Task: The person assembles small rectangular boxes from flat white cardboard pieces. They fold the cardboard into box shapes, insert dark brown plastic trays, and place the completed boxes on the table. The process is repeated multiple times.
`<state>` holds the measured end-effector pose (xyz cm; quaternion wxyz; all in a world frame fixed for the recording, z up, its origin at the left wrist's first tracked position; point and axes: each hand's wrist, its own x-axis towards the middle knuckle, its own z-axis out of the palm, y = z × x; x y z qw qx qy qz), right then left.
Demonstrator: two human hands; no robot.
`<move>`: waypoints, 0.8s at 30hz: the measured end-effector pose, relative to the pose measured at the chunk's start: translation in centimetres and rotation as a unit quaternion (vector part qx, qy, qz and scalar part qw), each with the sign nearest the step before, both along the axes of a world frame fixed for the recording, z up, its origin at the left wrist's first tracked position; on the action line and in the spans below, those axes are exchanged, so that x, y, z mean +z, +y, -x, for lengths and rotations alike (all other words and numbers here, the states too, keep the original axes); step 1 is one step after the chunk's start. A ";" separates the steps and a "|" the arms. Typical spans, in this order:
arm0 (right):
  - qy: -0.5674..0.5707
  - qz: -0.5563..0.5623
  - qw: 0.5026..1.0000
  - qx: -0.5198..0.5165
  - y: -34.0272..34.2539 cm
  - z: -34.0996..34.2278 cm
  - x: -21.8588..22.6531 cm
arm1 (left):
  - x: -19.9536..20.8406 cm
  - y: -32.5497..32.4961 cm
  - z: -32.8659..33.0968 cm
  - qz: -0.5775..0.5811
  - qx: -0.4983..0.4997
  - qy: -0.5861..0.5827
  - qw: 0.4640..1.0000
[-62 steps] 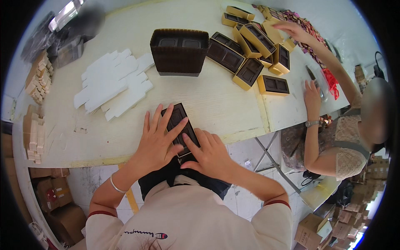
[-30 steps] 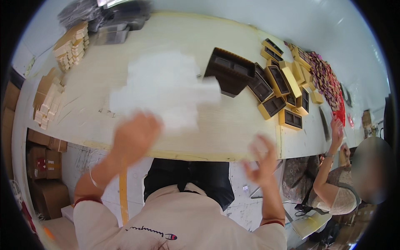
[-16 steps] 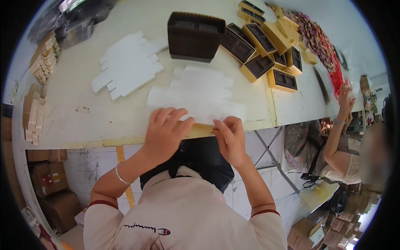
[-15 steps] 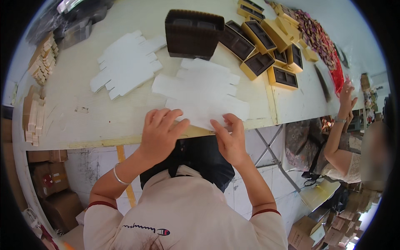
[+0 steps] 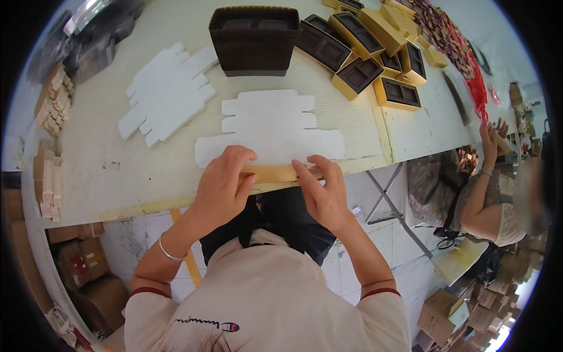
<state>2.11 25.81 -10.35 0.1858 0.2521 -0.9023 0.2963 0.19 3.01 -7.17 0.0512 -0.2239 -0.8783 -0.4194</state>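
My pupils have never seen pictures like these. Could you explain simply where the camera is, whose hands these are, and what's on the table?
There's no machine: these are someone's bare hands, seen from above by a wide camera worn on their head, so straight edges look bent. The left hand and right hand hold the near edge of a flat white card, with a gold strip between them. Also on the table are more white cards, a dark upright stack and gold boxes.
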 end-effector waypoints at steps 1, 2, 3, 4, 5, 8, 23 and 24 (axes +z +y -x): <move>-0.010 -0.007 1.000 -0.003 0.0 0.1 0.1 | 0.0 0.0 0.1 0.002 0.002 -0.015 1.000; -0.011 -0.013 1.000 0.000 -0.2 0.2 0.4 | 0.0 -0.1 0.0 0.004 0.005 -0.031 1.000; -0.013 -0.021 1.000 0.002 -0.3 0.4 1.1 | -0.1 0.0 -0.1 0.003 0.008 -0.046 0.999; -0.015 -0.029 0.999 0.005 -0.4 0.5 1.5 | -0.1 0.0 -0.4 0.037 0.009 -0.057 0.998; 0.011 -0.056 0.998 0.008 -0.4 0.3 1.4 | 0.0 0.1 -0.9 0.070 0.012 -0.067 0.995; 0.073 -0.125 0.989 0.024 -0.2 -0.3 1.0 | 0.9 0.2 -1.9 0.191 0.020 0.101 0.976; -0.154 -0.078 0.984 0.048 -1.5 2.5 3.2 | -0.1 0.0 1.5 0.145 -0.036 0.082 0.985; -0.175 -0.073 0.981 0.046 -1.6 2.9 3.4 | -0.2 0.0 2.0 0.149 -0.036 0.094 0.984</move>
